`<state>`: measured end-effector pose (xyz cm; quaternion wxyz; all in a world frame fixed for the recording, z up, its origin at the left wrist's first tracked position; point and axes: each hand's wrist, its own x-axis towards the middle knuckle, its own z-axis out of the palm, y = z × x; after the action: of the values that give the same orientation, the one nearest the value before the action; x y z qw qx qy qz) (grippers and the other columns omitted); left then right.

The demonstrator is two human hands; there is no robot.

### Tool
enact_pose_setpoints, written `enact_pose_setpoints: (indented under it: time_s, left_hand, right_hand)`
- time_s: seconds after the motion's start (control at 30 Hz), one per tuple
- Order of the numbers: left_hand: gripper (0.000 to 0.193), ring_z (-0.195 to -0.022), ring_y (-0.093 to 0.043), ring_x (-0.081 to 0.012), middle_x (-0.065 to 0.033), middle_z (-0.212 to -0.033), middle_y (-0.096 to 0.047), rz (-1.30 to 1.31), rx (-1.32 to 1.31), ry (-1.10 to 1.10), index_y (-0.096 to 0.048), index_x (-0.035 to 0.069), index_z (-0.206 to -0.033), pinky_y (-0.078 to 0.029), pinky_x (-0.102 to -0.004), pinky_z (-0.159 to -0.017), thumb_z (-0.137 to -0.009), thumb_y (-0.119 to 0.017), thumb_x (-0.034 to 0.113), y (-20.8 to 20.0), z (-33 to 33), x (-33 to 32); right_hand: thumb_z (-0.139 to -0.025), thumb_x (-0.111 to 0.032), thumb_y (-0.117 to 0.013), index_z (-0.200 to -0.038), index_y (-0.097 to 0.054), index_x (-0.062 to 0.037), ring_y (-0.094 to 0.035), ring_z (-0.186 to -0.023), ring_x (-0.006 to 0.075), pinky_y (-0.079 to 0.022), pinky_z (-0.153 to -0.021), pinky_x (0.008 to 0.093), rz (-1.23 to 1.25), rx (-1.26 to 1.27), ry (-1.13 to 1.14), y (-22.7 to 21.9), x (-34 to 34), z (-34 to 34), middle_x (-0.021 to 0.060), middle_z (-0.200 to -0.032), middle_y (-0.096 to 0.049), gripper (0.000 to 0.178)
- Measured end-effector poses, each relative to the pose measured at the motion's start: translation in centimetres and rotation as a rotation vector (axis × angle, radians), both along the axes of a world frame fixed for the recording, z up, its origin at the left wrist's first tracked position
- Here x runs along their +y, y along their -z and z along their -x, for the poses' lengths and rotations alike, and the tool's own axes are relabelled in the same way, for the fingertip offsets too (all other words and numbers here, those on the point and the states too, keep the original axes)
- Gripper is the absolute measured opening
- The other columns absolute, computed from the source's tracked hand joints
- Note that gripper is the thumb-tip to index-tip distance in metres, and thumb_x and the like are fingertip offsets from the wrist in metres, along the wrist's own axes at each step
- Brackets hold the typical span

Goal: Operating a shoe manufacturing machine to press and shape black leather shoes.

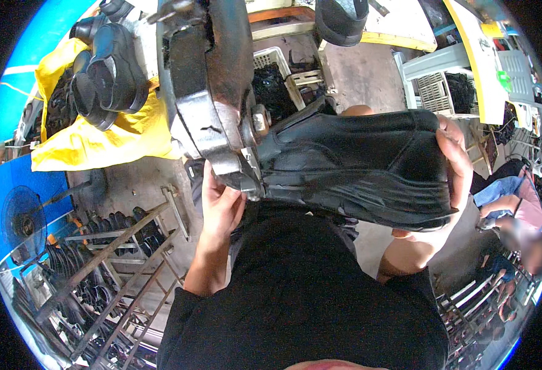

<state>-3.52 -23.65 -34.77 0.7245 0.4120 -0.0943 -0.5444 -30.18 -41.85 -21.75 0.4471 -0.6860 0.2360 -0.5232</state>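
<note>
A black shoe [351,163] lies on its side in front of me, one end against the head of a dark metal machine [212,117]. My right hand [458,172] wraps round the shoe's other end, at the right. My left hand [221,206] is below the machine head, fingers bent together close to its lower tip. What those fingers pinch is hidden behind the metal. Part of the shoe near the machine is covered by the head.
Several black shoes [117,68] sit by a yellow sack [107,145] at left. Metal racks [117,271] with shoes and a fan [24,222] stand at lower left. White crates [434,92] are at the back. Another person [505,200] is at the right.
</note>
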Motion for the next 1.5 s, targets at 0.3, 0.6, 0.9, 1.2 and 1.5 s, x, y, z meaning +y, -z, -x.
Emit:
enact_pose_setpoints:
  time_s: [0.3,0.6,0.9,1.2,1.5]
  left_hand:
    - [0.075,-0.105,-0.060,-0.0151,-0.0056,-0.129,-0.057,0.001,0.001,-0.026,-0.029,0.014,-0.155,-0.051,-0.0297,-0.085,-0.091,-0.065,-0.002,-0.7,-1.4,0.4]
    - [0.086,-0.123,-0.055,-0.0222,-0.0088,-0.138,-0.053,0.056,-0.180,-0.138,-0.029,0.008,-0.155,-0.045,-0.0371,-0.107,-0.084,-0.077,0.007,-2.9,-3.7,1.1]
    - [0.091,-0.127,-0.053,-0.0227,-0.0076,-0.141,-0.051,0.015,-0.353,-0.257,-0.028,0.009,-0.155,-0.043,-0.0405,-0.109,-0.081,-0.081,0.010,-4.2,-6.6,3.9]
    - [0.085,-0.135,-0.046,-0.0259,-0.0118,-0.150,-0.044,-0.044,-0.410,-0.269,-0.026,0.007,-0.156,-0.037,-0.0435,-0.114,-0.086,-0.074,0.008,-3.9,-8.3,6.1]
    - [0.084,-0.147,-0.029,-0.0388,-0.0203,-0.155,-0.039,-0.047,-1.569,-0.036,-0.038,0.001,-0.150,-0.016,-0.0529,-0.121,-0.081,-0.078,0.027,-9.1,-5.8,0.8]
  right_hand:
    - [-0.047,-0.051,-0.093,-0.133,-0.055,0.0046,-0.043,-0.131,0.0344,-0.034,-0.111,0.0468,-0.040,0.140,-0.017,0.4,-0.9,-1.0,0.0234,-0.133,-0.049,0.109]
    - [-0.051,-0.033,-0.096,-0.137,-0.052,-0.0007,-0.042,-0.135,0.0357,-0.034,-0.112,0.0463,-0.163,0.185,-0.180,2.5,-0.8,-2.9,0.0229,-0.139,-0.044,0.102]
    - [-0.057,-0.023,-0.095,-0.141,-0.047,-0.0031,-0.035,-0.141,0.0379,-0.028,-0.116,0.0470,-0.171,0.245,-0.291,5.4,-0.2,-6.1,0.0243,-0.147,-0.038,0.099]
    - [-0.059,-0.015,-0.094,-0.142,-0.045,-0.0044,-0.038,-0.139,0.0375,-0.032,-0.113,0.0448,0.069,0.329,-0.321,4.6,0.2,-8.9,0.0239,-0.146,-0.040,0.097]
    - [-0.061,-0.017,-0.091,-0.139,-0.050,-0.0070,-0.043,-0.135,0.0382,-0.039,-0.111,0.0460,0.049,0.389,-0.336,3.4,0.2,-9.5,0.0194,-0.139,-0.049,0.089]
